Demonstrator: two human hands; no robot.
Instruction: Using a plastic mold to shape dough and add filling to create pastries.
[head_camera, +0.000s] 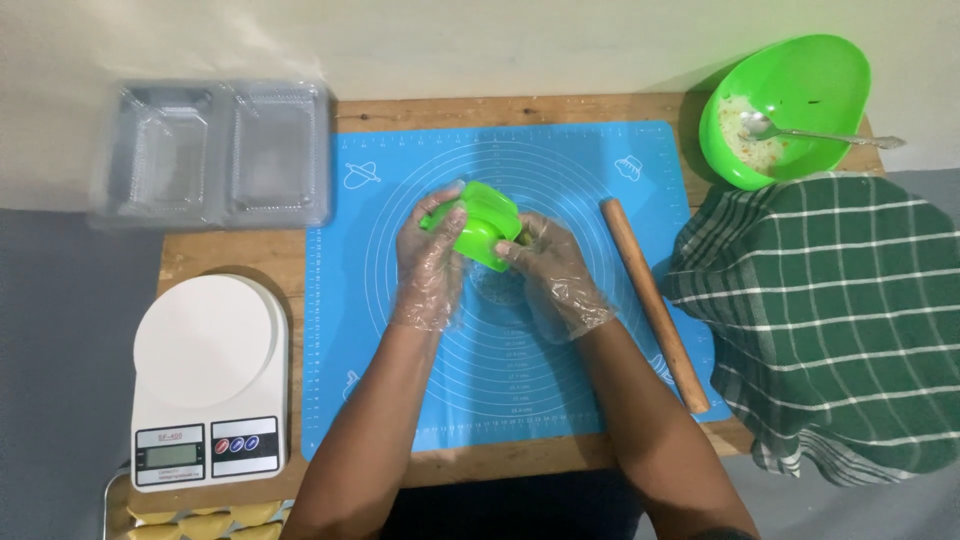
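Both hands, left (432, 262) and right (552, 272), clamped on green folding mould (482, 226) over blue mat (400, 400). Risk: uneven squeeze, slippery gloves, mould popping open, filling squeezed out.

The wooden counter (250, 255) carries a blue mat (560, 400) under the hands, a scale (210, 375) left, and a green bowl (790, 100) right.

Wall (500, 40): plain pale, beyond the grip.
Table (250, 260): wooden, under the grip.
Floor (60, 350): grey, off to either side.
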